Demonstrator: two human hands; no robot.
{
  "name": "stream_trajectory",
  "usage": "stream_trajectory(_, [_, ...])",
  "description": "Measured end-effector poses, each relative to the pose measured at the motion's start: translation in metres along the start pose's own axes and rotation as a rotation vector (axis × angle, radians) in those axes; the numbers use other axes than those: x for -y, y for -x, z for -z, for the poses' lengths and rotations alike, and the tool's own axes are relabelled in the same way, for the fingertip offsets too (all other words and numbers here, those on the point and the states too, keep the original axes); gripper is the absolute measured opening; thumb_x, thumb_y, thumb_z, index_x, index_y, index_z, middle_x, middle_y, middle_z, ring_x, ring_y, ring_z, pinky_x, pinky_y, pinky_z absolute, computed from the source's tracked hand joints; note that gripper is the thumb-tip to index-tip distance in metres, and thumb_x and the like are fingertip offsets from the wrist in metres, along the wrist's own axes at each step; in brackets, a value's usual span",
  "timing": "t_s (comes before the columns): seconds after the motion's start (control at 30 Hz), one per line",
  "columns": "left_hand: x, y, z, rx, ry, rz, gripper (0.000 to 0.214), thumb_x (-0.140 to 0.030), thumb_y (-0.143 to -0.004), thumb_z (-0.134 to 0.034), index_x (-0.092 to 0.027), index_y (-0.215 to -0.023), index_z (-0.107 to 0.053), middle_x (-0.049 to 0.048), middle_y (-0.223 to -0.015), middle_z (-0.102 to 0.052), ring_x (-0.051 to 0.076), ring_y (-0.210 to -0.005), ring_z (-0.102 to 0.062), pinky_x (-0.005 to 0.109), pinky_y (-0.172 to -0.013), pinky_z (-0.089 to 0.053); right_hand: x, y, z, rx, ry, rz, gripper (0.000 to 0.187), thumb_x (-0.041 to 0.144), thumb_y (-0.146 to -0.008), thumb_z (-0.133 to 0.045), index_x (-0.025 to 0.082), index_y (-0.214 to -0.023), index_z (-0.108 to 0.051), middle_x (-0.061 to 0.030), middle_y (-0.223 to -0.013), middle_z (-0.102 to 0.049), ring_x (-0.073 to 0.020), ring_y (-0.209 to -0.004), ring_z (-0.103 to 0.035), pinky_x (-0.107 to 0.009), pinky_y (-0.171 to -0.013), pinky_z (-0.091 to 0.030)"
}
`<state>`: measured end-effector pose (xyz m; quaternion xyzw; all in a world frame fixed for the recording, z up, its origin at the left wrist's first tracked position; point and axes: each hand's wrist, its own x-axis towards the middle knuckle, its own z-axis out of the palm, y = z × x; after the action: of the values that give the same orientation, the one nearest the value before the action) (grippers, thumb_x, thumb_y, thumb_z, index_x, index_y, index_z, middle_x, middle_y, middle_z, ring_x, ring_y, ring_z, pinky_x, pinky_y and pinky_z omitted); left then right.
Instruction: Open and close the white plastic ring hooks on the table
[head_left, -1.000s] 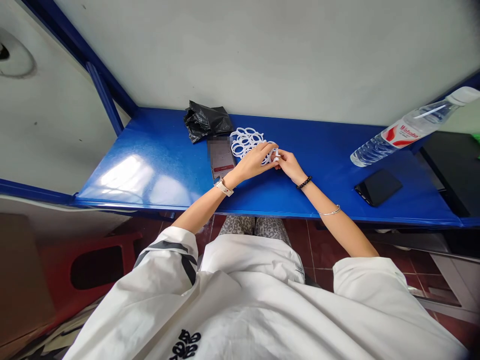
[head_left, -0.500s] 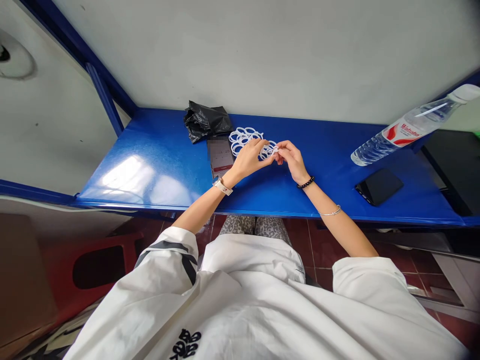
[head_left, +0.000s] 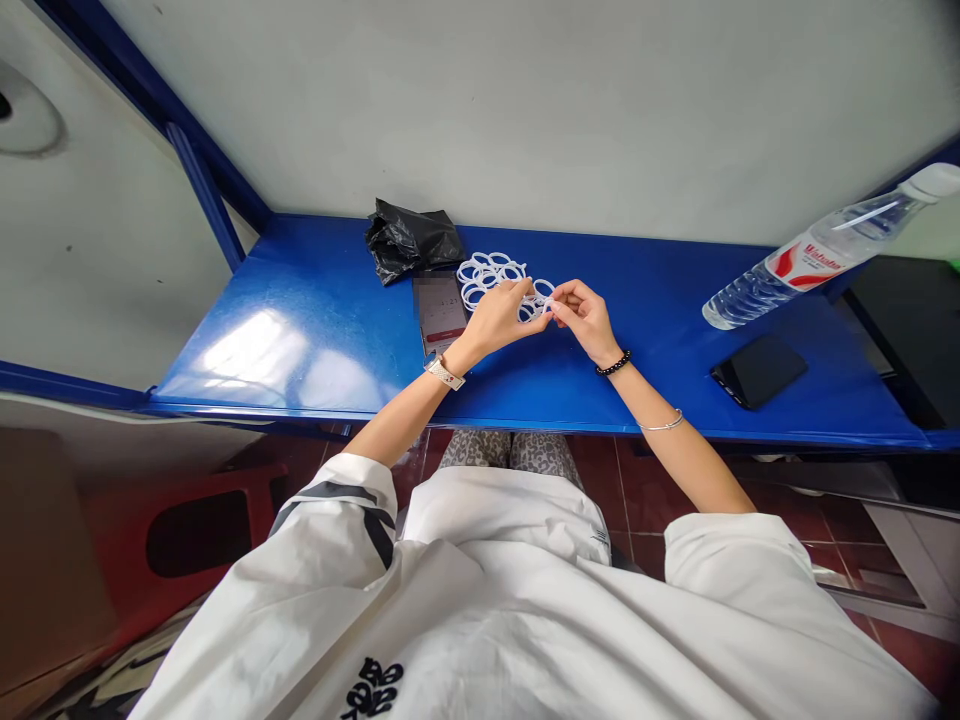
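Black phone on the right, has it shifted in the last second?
No. The black phone keeps its place by the blue table's front edge, below the water bottle; left hand and right hand pinch white rings elsewhere.

The left hand [head_left: 499, 318] covers the near side of the cluster of linked white plastic rings [head_left: 487, 272], so the rings in its grip cannot be counted. The small white piece [head_left: 547, 303] pinched by the right hand [head_left: 589, 318] is too small to tell its shape. The flat grey phone [head_left: 439, 305] has a blurred screen, and its near corner is behind the left wrist. The black box [head_left: 911, 330] runs off the right edge. The red plastic stool [head_left: 191, 530] sits partly behind the white sleeve [head_left: 330, 560].
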<state>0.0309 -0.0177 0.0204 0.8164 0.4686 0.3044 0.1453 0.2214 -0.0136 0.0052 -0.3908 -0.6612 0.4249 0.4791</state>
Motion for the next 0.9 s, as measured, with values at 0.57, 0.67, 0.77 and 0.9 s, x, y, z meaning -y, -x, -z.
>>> stream_trajectory(0.57, [0.0024, -0.0002, -0.0025, -0.001, 0.012, -0.053, 0.025, -0.042, -0.096, -0.067, -0.017, -0.1, -0.062, 0.0057, -0.078, -0.065, 0.023, -0.081, -0.066, 0.033, -0.072, -0.047, 0.0076, 0.0016, -0.0008, 0.018, 0.003, -0.002, 0.058, 0.078, -0.076, -0.077, 0.025, -0.086, -0.057, 0.0015, -0.075, -0.058, -0.0152, -0.068, -0.059, -0.028, -0.06, -0.054])
stream_trajectory(0.67, [0.0034, -0.0004, -0.0032, -0.007, 0.02, -0.055, 0.024, -0.04, -0.095, -0.068, -0.018, -0.099, -0.062, 0.0048, -0.077, -0.065, 0.023, -0.081, -0.066, 0.033, -0.072, -0.047, 0.0077, 0.0015, -0.0012, 0.018, 0.004, -0.01, 0.06, 0.081, -0.075, -0.076, 0.026, -0.086, -0.055, 0.0016, -0.074, -0.057, -0.0153, -0.067, -0.058, -0.029, -0.059, -0.054])
stream_trajectory(0.77, [0.0041, -0.0005, -0.0033, -0.006, 0.021, -0.051, 0.025, -0.041, -0.095, -0.068, -0.018, -0.101, -0.063, 0.005, -0.077, -0.065, 0.022, -0.078, -0.065, 0.033, -0.071, -0.047, 0.0081, 0.0015, -0.0012, 0.015, 0.008, -0.017, 0.062, 0.083, -0.073, -0.076, 0.026, -0.085, -0.054, 0.0017, -0.074, -0.058, -0.0152, -0.066, -0.058, -0.029, -0.059, -0.053])
stream_trajectory(0.9, [0.0065, -0.0004, -0.0042, -0.003, 0.023, -0.057, 0.028, -0.045, -0.096, -0.067, -0.018, -0.103, -0.065, 0.0057, -0.077, -0.065, 0.022, -0.077, -0.064, 0.034, -0.07, -0.046, 0.009, 0.0017, 0.0, 0.021, 0.001, -0.005, 0.06, 0.081, -0.075, -0.077, 0.026, -0.084, -0.055, 0.0021, -0.073, -0.059, -0.0143, -0.064, -0.057, -0.029, -0.058, -0.053])
